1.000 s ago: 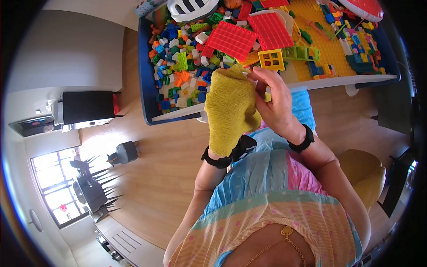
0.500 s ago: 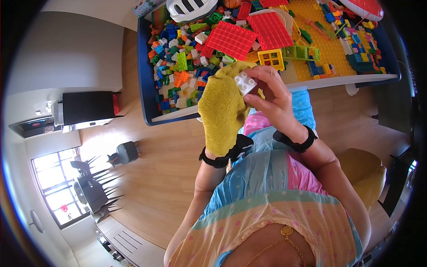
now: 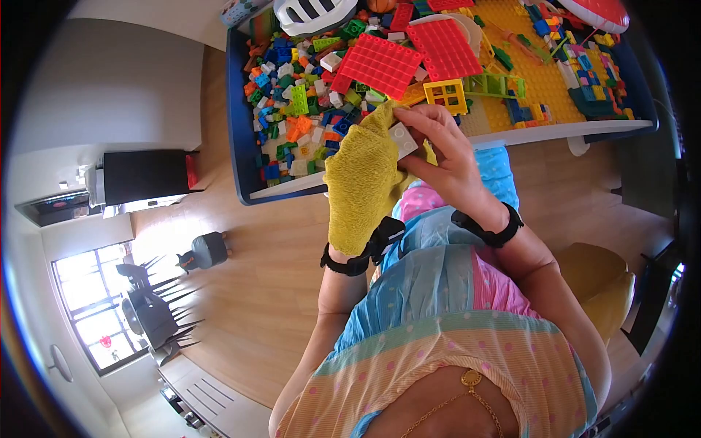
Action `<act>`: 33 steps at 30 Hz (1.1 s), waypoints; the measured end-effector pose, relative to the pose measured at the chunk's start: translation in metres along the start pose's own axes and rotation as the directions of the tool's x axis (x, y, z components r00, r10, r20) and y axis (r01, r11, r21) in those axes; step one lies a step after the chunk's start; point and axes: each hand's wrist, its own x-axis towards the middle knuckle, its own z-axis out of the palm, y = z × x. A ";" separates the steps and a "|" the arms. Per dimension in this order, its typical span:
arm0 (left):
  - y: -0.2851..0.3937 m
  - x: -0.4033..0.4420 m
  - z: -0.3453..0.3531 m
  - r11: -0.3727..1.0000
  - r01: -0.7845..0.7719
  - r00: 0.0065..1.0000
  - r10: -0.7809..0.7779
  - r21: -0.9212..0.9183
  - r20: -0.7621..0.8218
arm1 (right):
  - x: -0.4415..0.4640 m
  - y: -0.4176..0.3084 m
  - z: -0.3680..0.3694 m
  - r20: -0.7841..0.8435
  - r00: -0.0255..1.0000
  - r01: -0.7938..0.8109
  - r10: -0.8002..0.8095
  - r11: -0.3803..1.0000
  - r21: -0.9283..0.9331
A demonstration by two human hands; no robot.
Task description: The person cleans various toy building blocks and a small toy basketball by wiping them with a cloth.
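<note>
A yellow-green cloth point(image 3: 359, 182) covers my left hand, hiding its fingers; only the wrist shows below it. White with round studs, a small brick point(image 3: 402, 140) sits against the cloth's right side, between it and the fingers of my right hand point(image 3: 447, 157). That hand is closed on the brick, thumb below and index finger above, with its fingertips touching the cloth. Both hands are in front of the near edge of the brick table point(image 3: 511, 138).
Loose coloured bricks point(image 3: 296, 98) fill the table's left part. Two red plates point(image 3: 382, 66) and a yellow window frame point(image 3: 445, 97) lie beyond my hands. Built pieces stand on a yellow baseplate point(image 3: 537, 77) at right. A mustard chair point(image 3: 595, 285) is at lower right.
The white brick, mostly hidden at first, came into view and has since turned slightly against the cloth. The cloth and my left hand have shifted a little left.
</note>
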 end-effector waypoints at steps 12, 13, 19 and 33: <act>0.010 -0.004 0.009 0.886 0.023 0.985 -0.099 0.463 0.141 | -0.004 0.008 -0.003 -0.028 0.995 0.086 -0.095 0.969 -0.233; 0.008 -0.005 0.011 0.860 -0.012 0.983 -0.083 0.510 0.164 | -0.005 0.009 -0.004 -0.024 0.993 0.108 -0.119 0.957 -0.270; -0.002 -0.004 0.028 0.958 -0.018 1.000 0.010 0.286 0.027 | -0.002 0.011 -0.003 0.018 0.968 0.235 -0.249 0.883 -0.406; -0.008 0.001 0.014 0.928 -0.171 0.972 0.104 0.331 0.210 | 0.001 0.022 -0.011 0.032 0.999 -0.006 0.008 0.996 -0.084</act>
